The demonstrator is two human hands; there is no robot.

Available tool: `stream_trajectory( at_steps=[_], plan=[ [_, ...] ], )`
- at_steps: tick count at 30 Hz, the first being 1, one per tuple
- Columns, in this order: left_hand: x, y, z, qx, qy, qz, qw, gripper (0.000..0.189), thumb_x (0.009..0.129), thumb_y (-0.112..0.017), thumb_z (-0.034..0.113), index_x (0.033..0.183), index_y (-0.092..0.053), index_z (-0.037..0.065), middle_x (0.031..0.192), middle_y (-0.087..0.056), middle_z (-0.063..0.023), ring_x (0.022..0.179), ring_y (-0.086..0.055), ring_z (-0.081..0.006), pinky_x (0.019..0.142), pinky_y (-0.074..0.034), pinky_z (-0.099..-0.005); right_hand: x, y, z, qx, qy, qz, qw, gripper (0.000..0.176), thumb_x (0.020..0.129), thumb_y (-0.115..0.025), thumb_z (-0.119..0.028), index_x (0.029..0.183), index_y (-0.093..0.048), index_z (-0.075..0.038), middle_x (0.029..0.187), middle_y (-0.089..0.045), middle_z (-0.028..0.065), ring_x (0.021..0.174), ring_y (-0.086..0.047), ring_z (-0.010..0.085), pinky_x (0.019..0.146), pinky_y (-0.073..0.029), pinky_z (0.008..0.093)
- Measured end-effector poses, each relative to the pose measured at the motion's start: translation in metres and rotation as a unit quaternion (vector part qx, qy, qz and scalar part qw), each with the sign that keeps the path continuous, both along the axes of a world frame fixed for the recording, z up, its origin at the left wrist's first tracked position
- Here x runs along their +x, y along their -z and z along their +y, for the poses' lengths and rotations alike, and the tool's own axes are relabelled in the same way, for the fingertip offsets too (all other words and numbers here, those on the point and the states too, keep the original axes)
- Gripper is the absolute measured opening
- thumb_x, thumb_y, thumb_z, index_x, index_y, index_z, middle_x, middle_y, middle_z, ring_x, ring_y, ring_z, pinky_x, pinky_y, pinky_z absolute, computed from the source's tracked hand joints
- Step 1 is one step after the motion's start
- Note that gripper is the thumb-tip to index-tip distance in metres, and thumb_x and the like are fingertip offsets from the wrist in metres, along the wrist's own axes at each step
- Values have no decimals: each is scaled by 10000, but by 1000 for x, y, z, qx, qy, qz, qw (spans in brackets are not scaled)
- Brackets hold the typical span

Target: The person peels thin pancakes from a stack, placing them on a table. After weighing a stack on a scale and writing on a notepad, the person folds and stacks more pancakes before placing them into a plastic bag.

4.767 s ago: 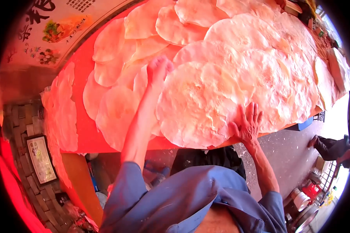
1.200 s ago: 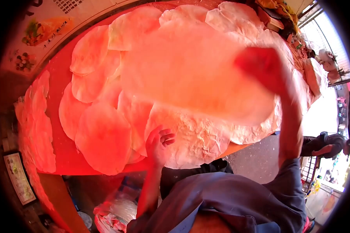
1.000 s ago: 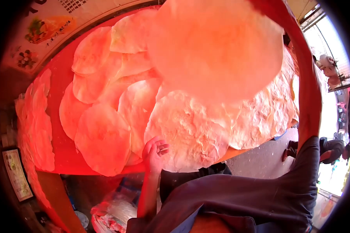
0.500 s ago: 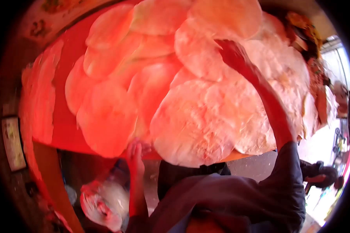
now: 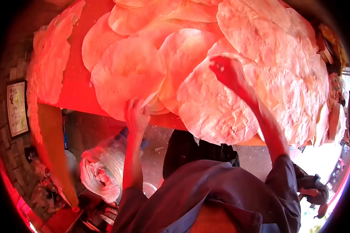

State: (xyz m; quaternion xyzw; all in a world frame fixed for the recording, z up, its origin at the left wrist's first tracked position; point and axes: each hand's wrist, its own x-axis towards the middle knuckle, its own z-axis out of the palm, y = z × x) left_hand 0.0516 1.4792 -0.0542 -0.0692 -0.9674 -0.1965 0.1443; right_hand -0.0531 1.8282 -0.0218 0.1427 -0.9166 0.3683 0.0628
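Note:
Large round thin flatbreads overlap across a red-lit table [image 5: 77, 58]. My left hand [image 5: 137, 115] is at the near edge of a smooth round flatbread [image 5: 128, 77], its fingers closed on the rim. My right hand [image 5: 228, 72] hovers over a bigger, wrinkled flatbread [image 5: 216, 106] whose near edge overhangs the table. Its fingers are curled, with small bright gaps between them, and no bread hangs from it.
More wrinkled flatbreads [image 5: 287, 89] cover the table's right side. A long ragged sheet [image 5: 52, 62] drapes over its left end. Below the table's front edge stands a clear plastic bag [image 5: 103, 173]. A framed paper [image 5: 17, 108] is at far left, and another person [image 5: 313, 188] at lower right.
My right hand has come back from the far flatbreads toward me, its fingers now curled. My left hand has closed on the near flatbread's rim. The view has shifted.

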Motion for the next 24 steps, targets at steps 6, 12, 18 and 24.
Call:
stream_trajectory(
  at_steps=[6, 12, 18, 24],
  plan=[
    [15, -14, -32, 223, -121, -60, 965, 84, 843, -649, 59, 890, -615, -1, 749, -618, -129, 661, -597, -173, 634, -486, -302, -115, 29, -45, 117, -99, 154, 976, 420, 780, -690, -126, 1183, -586, -76, 1063, -638, 138, 1025, -582, 324, 859, -469, 424],
    [12, -61, -49, 216, -146, -32, 965, 132, 899, -625, 84, 869, -587, -38, 756, -631, -50, 718, -545, -55, 624, -473, -260, -162, 47, -66, 189, -150, 167, 956, 489, 713, -741, -208, 1167, -602, -92, 965, -634, 120, 928, -579, 313, 795, -459, 439],
    [20, -31, -60, 249, -154, 16, 956, 147, 900, -634, 99, 838, -574, -20, 705, -561, -2, 662, -484, -54, 598, -437, -235, -165, -19, -49, 91, -250, 39, 963, 163, 781, -690, -226, 756, -669, -67, 648, -600, 32, 615, -580, 180, 578, -444, 316],
    [16, -19, -83, 395, -167, -4, 903, 156, 903, -635, 122, 843, -568, -6, 723, -577, -17, 673, -499, -71, 615, -444, -245, -140, -193, -34, 55, -49, 266, 961, 191, 758, -713, -186, 737, -632, -14, 626, -579, 125, 591, -560, 188, 581, -459, 342]
  ],
)
